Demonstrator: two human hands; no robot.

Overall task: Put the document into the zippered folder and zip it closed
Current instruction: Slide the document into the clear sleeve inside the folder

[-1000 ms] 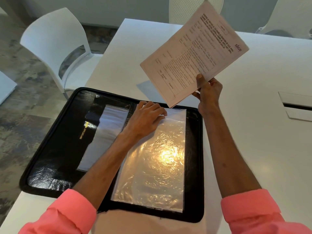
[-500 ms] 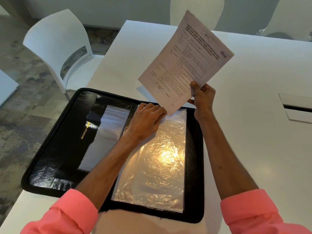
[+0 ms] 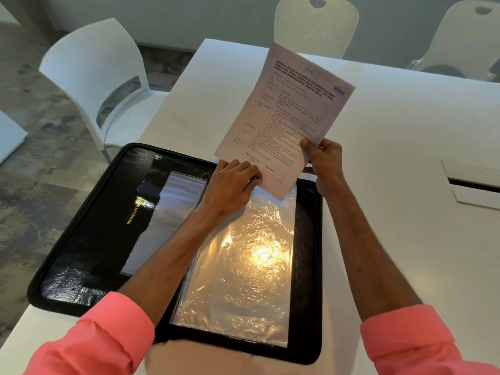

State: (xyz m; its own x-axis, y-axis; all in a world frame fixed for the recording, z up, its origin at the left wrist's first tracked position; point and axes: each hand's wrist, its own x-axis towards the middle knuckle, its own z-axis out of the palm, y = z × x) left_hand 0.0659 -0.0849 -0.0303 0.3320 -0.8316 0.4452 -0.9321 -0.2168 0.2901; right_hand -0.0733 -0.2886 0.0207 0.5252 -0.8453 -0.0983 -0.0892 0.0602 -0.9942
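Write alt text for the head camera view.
The right hand holds a printed document over an open black zippered folder on a white table. The left hand rests at the top of its clear plastic sleeve.

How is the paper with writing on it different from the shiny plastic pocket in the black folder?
The document is held up in the air by the right hand, tilted; the plastic sleeve lies flat in the open folder. The document is dull paper with printed text; the plastic sleeve is clear, crinkly and glares with light. The left hand rests at the sleeve's top. Both are rectangular sheets of similar shape.
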